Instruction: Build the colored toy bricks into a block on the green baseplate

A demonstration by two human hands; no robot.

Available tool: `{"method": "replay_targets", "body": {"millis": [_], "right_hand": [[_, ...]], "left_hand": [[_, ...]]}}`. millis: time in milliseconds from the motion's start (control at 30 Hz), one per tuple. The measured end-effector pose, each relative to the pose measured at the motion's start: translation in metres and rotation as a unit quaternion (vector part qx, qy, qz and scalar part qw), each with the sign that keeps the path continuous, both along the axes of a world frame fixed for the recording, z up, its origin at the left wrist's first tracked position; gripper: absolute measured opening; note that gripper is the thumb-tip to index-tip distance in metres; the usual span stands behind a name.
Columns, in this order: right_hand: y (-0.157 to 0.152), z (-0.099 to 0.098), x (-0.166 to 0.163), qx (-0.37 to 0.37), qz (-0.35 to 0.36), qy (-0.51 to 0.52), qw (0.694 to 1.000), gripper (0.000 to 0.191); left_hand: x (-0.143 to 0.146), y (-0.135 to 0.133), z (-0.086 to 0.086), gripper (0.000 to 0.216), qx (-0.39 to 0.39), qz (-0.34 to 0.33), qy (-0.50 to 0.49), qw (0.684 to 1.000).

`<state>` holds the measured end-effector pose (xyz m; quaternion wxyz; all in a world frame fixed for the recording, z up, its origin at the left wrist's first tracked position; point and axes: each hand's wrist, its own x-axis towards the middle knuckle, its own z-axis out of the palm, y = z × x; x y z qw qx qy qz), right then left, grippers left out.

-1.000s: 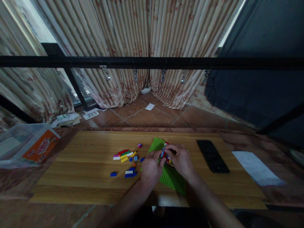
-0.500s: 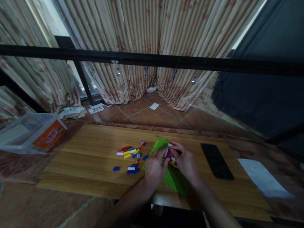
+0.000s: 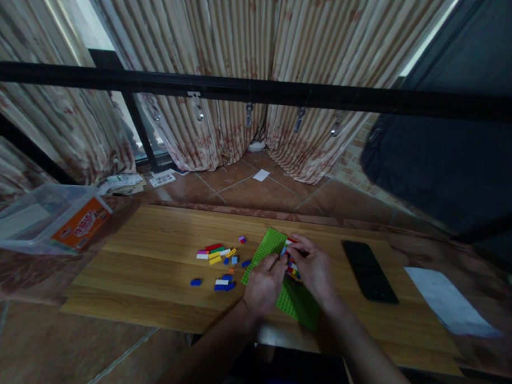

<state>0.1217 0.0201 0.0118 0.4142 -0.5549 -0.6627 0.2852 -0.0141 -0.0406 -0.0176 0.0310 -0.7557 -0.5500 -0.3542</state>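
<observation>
The counter [image 3: 152,278] is a long wooden top with a pale, streaky grain running along its length. A green baseplate [image 3: 266,245] lies flat on it, set at a slant and reaching from about mid-depth to the near edge, slightly right of the middle. Just to the left of it is a scatter of loose bricks [image 3: 220,259], blue, yellow, red, green and white, each lying flat. Toward the right edge, well apart from the plate, a black phone [image 3: 368,271] lies face up at an angle.
</observation>
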Motion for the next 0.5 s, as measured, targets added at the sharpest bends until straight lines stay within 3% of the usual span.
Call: {"method": "replay_targets", "body": {"millis": [500], "right_hand": [[0.002,0.008,-0.007,0.0,0.003,-0.04,0.999,0.025]], "left_hand": [[-0.004,0.0,0.011,0.033,-0.047,-0.04,0.101,0.993]]}}
